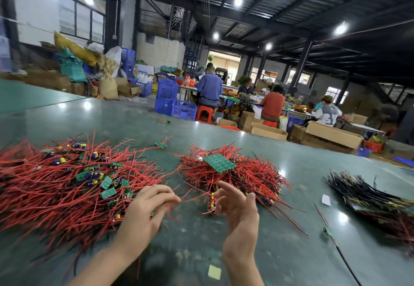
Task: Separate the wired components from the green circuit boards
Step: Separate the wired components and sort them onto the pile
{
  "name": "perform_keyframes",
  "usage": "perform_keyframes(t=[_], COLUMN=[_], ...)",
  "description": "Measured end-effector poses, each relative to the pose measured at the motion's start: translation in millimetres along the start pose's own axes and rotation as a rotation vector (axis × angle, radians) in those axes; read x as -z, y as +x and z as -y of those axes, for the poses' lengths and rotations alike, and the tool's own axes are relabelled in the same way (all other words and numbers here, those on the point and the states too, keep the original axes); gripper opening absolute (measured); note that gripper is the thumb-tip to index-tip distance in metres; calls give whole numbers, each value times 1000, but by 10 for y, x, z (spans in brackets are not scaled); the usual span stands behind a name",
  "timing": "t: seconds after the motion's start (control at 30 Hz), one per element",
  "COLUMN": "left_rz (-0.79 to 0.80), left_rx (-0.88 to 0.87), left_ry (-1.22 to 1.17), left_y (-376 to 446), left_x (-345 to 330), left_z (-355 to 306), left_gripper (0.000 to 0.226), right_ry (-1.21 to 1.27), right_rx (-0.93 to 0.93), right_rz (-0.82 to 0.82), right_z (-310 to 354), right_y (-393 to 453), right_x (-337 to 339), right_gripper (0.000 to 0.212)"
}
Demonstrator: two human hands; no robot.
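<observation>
Circuit boards, small and green with red leads soldered on, lie in two heaps on the bench (201, 236) ahead of you. At ten o'clock sprawls the broad loose heap (67, 185), single little boards and blue-and-yellow capacitors scattered through red wire; this looks like where separated pieces are dropped. At twelve o'clock sits the tighter mound (233, 173), with one uncut green panel (219, 163) lying flat on its crown, likely the stock not yet worked.

Your left hand (147, 207) hovers at the near edge of the loose heap, fingers curled and tips drawn together, pinching a thin red wire (192, 199) that runs off toward the other hand. Motion blur hides whether a small board hangs under it. Your right hand (237, 205) is raised on edge just beside the mound, fingers spread and relaxed, gripping nothing you could be sure of; a short strip (211, 202) of capacitors stands just behind its fingertips, and touch cannot be judged.

At three o'clock lies a bundle of black wires (367, 193), well apart. A lone wired board (328, 232) rests at four o'clock.
</observation>
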State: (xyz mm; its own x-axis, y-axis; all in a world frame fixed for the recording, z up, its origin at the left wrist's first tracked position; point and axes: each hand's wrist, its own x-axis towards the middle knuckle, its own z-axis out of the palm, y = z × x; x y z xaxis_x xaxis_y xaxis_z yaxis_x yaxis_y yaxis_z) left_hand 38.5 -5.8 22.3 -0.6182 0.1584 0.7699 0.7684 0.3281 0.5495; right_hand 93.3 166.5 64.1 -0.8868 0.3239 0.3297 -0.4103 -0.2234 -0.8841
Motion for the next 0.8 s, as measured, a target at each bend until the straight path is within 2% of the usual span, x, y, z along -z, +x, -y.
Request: perform_keyframes(t=[0.03,0.1,0.13,0.2,0.27,0.37,0.43,0.47,0.53,0.57,0.6,0.63,0.67,0.7,0.73,0.77,0.8], left_rz=[-41,-112,-132,-149,-99,5,64,115,313,295,230,228,140,-12,-141,-176,-177], left_rx=[28,-18,-58,-91,-155,-165,-98,-24,266,440,467,485,309,130,-111,-284,-344], left_ry=[-62,-134,-162,-206,-198,-218,-233,-237,-518,-603,-631,-556,-526,-469,-397,-363,-342], left_y=[16,38,37,31,9,-146,-179,-113,-97,-48,-8,41,13,21,-56,-155,-180], left_x=[18,41,32,2,-21,-48,-117,-136,-152,-191,-177,-171,-142,-152,-181,-168,-149], left_z=[-8,-66,-99,-143,-139,-198,-166,-167,-141,-69,-50,-171,-276,-394,-394,-326,-245], left_gripper=[14,7,4,14,13,43,55,51,25,17,21,28,32,39,51,62,62], right_ry=[34,-92,-172,-249,-209,-169,-167,-141,-80,-71,-75,-81,-79,-69,-42,-11,11], right_rx=[9,-9,-62,-222,-311,-243,-200,-202,-225,-224,-215,-205,-202,-203,-208,-214,-213], right_rz=[-11,-63,-38,94,173,163,157,148,136,141,148,158,168,181,193,200,202], right_z=[-10,-83,-141,-196,-218,-252,-259,-255,-255,-254,-256,-258,-259,-261,-256,-249,-238], right_y=[-1,0,-14,-22,-36,-58,-56,-52,-41,-39,-40,-40,-43,-43,-47,-53,-62], right_x=[0,-1,-3,-38,-98,-114,-91,-77,-57,-55,-53,-49,-47,-47,-49,-51,-53], right_gripper=[56,54,52,56,55,38,31,30,25,19,15,14,13,12,11,11,10])
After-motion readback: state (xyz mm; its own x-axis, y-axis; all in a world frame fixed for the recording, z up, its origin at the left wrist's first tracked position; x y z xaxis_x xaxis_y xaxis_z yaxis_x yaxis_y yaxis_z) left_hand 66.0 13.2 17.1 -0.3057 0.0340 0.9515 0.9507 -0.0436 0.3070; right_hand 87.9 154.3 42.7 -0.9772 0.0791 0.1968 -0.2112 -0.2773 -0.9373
